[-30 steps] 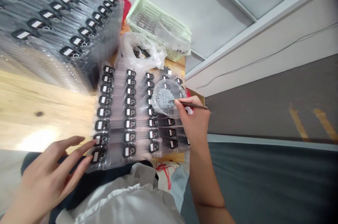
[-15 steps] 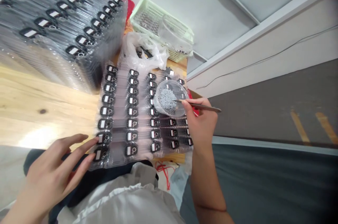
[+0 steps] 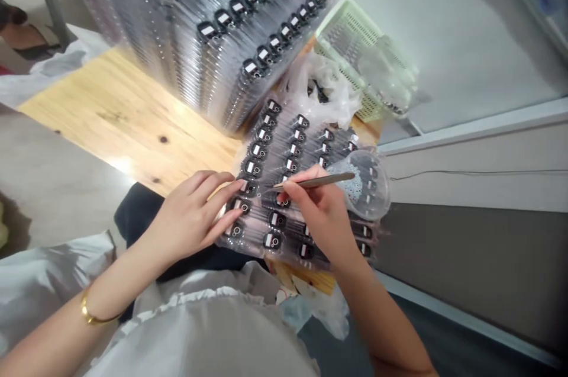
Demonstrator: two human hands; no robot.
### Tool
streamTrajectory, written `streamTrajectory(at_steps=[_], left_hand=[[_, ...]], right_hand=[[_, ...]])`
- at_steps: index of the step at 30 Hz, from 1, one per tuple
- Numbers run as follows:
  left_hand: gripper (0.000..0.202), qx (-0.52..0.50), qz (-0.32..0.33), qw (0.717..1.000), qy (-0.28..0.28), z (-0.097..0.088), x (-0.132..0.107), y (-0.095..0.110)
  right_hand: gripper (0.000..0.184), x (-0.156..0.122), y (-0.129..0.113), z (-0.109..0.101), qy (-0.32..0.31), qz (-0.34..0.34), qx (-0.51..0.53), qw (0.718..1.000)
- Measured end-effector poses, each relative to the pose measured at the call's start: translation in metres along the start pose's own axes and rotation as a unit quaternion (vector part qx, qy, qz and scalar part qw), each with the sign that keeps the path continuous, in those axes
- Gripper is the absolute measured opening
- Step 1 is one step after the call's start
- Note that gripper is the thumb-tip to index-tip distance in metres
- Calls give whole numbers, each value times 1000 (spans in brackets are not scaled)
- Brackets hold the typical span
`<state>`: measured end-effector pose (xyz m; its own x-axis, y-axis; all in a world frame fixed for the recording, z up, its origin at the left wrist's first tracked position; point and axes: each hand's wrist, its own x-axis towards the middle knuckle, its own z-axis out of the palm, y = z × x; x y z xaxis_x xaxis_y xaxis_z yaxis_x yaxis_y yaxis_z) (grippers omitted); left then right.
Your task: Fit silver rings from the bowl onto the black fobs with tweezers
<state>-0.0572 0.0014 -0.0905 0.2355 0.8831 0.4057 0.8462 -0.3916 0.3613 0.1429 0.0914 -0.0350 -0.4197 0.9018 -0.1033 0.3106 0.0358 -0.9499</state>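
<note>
A clear plastic tray (image 3: 281,134) holds columns of small black parts (image 3: 271,241), each with a white rectangle and a ring. My left hand (image 3: 190,217) lies over the tray's left edge with its fingers stretched out, fingertips on the black parts of the first column. Between thumb and fingers, my right hand (image 3: 326,211) grips tweezers (image 3: 328,180). Their tip points left, close to the left fingertips; a tiny pale piece seems to be at it, too blurred to be sure. Behind the right hand, a clear round tub (image 3: 378,187) of small bluish rings (image 3: 354,187) rests on the tray.
A tall stack of filled clear trays (image 3: 213,63) stands at the back left on the wooden table (image 3: 133,122). Beyond the tray are a crumpled plastic bag (image 3: 341,102) and a pale green basket (image 3: 370,108). A wall (image 3: 479,187) rises on the right.
The tweezers in my right hand have moved left from the tub to the first column. My left fingers have shifted up that column. The view has turned and shifted left.
</note>
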Motion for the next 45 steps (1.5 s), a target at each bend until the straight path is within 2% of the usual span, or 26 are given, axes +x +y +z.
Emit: streamTrajectory(at_steps=[6,26,36,45], left_hand=[[39,-26,-14,1000,0,3,-6,-1],[41,-49,-25,998,6,4,-8,-1],[39,-19,24,1000,3,1,1,-4],[38,25,53,998,-26,0,7,-6]], right_hand=[[16,14,11,5,-37,-4,-54,998],[13,16,14,9,-45,1,-107,993],[15,18,13,9,-46,2,-94,995],[15,18,14,10,-39,2,-72,997]])
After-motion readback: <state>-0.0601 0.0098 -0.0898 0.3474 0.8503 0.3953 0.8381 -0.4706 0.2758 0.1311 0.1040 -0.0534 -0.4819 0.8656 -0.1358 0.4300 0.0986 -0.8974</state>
